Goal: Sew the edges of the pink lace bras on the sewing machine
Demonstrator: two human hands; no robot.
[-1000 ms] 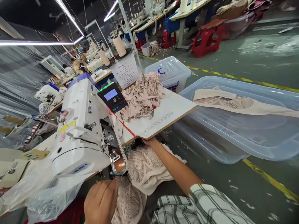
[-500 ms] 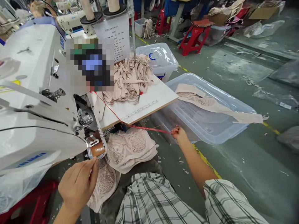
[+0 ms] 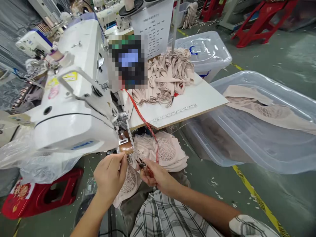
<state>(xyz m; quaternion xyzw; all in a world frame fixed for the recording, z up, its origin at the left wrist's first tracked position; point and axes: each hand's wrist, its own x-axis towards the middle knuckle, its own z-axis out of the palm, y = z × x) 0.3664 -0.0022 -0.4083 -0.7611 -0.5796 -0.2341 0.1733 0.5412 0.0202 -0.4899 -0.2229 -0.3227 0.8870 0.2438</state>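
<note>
My left hand is pinched closed just below the sewing machine's front end, by its brown, shiny work area. Whatever lies between those fingertips is too small to make out. My right hand grips a pair of thread snips, the dark blade tips pointing left toward my left fingertips. A red cord runs from the machine table down to the right hand. Beige lace bras lie on my lap beneath both hands, partly covered by them.
On the white table sits a heap of beige straps. An open clear plastic bin stands at right, with a beige bra in it. Behind it is a lidded clear box. A red stool is at lower left.
My right hand has come from beside the bin, far right, in to my left hand, with the snips now visible. The red cord hangs slacker. The view has shifted left.
</note>
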